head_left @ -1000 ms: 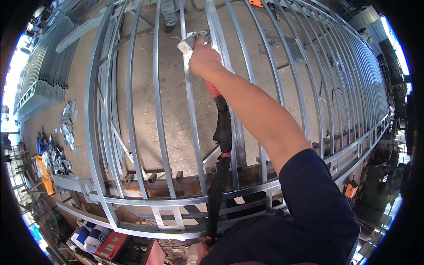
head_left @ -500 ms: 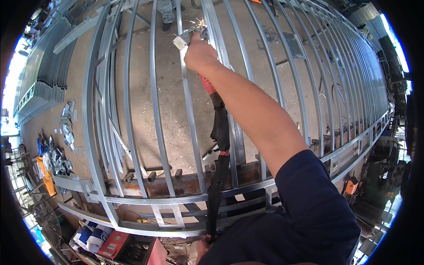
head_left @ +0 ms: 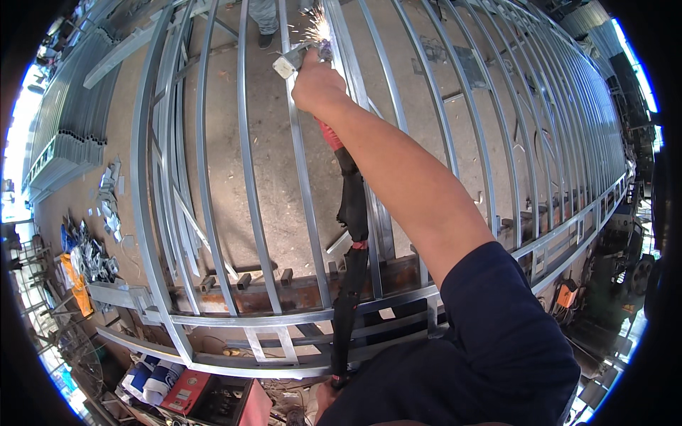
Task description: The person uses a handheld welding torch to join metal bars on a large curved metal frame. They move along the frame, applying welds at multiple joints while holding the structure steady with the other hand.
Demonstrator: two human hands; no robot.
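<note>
At the lower edge, the left hand (head_left: 325,399) lay against a black-wrapped cable (head_left: 347,305); whether its fingers gripped could not be told. Farther out, the cable ran up to the red-sleeved welding torch (head_left: 329,135), around which the right hand (head_left: 318,85) had its fingers closed. A short box-section tube (head_left: 285,67) jutted left beyond that hand, near sparks (head_left: 317,28) beside a long steel bar (head_left: 352,77). Cable slack and a steady tip probably favoured an even weld.
</note>
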